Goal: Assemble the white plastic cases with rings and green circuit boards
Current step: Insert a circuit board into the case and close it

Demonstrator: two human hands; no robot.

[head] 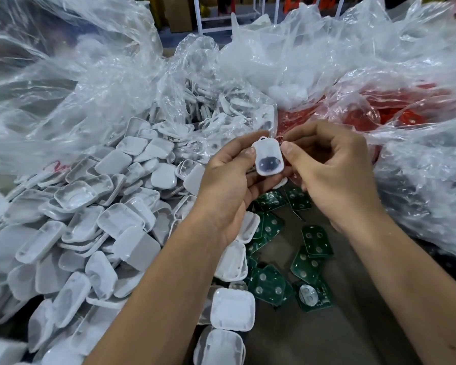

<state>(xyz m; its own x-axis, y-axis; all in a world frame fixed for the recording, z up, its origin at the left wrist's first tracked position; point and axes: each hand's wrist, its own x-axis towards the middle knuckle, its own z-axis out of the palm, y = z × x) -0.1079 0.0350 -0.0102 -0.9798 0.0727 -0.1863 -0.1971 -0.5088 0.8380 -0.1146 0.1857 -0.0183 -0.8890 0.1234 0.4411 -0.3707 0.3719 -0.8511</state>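
**Case held in both hands above the board pile**

Your left hand (229, 175) grips a white plastic case (268, 159) at scene centre, thumb curled onto its left edge and fingers behind it. The case stands roughly upright, loop end far, with a dark round patch showing through its near half. It is lifted clear of the table (353, 325).

Your right hand (334, 167) is closed in a pinch at the case's upper right corner. Thumb and forefinger meet on something small and thin right beside the loop; it is too small to say whether it is a ring. The thumb tip touches the case's right edge.

Green circuit boards (271, 283) lie scattered flat on the table below and near your hands, several overlapping. One near-right board (313, 296) carries a round silver cell on top.

A large heap of white cases (103, 219) fills the left of the scene, spilling from a clear plastic bag (63, 101). Two more cases (233, 309) lie near, between your forearms.

At far right, a clear bag of red parts (392, 109) sits just beyond your right hand. More crumpled clear bags (313, 48) lie far behind.
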